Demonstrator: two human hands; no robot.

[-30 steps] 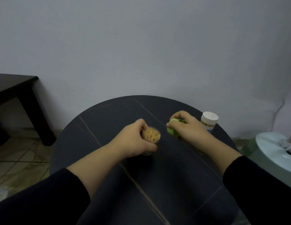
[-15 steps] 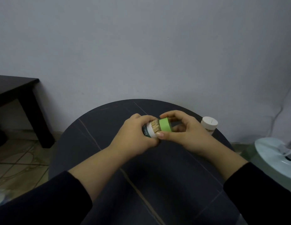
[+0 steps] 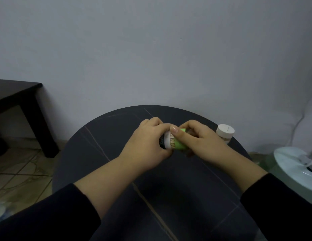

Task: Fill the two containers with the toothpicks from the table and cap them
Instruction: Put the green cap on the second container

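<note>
Where the hands meet: both are raised just above the far half of the round table (image 3: 169, 197), nearly touching each other, with one container (image 3: 167, 140) between them.
Left hand: the left hand (image 3: 148, 146) has its fingers curled round the container, which lies tilted on its side with its mouth toward the right.
Right hand: the right hand (image 3: 202, 141) pinches the green cap (image 3: 178, 147), with the thumb laid over the top of it and the other fingers bent behind and under it.
Container body: a white band and a dark end show past the left fingers; the rest is hidden in the palm.
Toothpicks: a narrow strip of toothpicks (image 3: 172, 145) shows between the white band and the cap's rim, so the cap sits over their tips but is not pushed home.
Second container: the second container (image 3: 225, 136) stands upright near the table's far right edge, just beyond the right hand, with a white cap (image 3: 225, 130) on it.
Table top: dark, with thin pale lines running across it.
Sleeves: black sleeves (image 3: 47, 220) cover both forearms and stop short of the wrists.
Surroundings: a dark side table (image 3: 17, 94) stands at the left on a tiled floor (image 3: 21, 171). A white round base (image 3: 294, 164) sits low at the right, and a plain pale wall (image 3: 151, 49) is behind.
</note>
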